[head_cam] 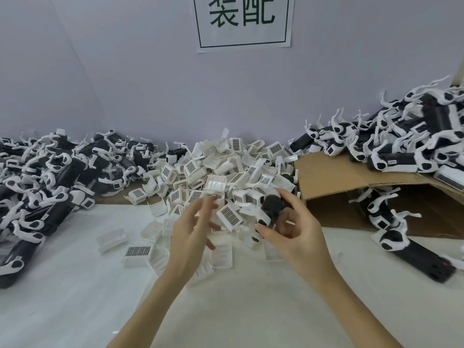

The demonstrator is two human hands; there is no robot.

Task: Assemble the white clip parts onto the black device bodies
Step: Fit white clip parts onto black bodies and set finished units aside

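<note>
My right hand (pixel 293 231) grips a black device body (pixel 272 208) at the front of a heap of white clip parts (pixel 226 177) in the middle of the table. My left hand (pixel 193 229) hovers just left of it, fingers spread and blurred, beside a white clip part with a dark grid face (pixel 229 215). I cannot tell whether the left fingers touch that clip. Loose white clip parts (pixel 111 238) lie scattered on the white table in front of the heap.
A pile of black-and-white device bodies (pixel 50 177) fills the left side. More of them (pixel 401 136) lie on a cardboard box (pixel 334 177) at the right, with several inside and in front of its open side. A wall with a paper sign (pixel 243 21) stands behind.
</note>
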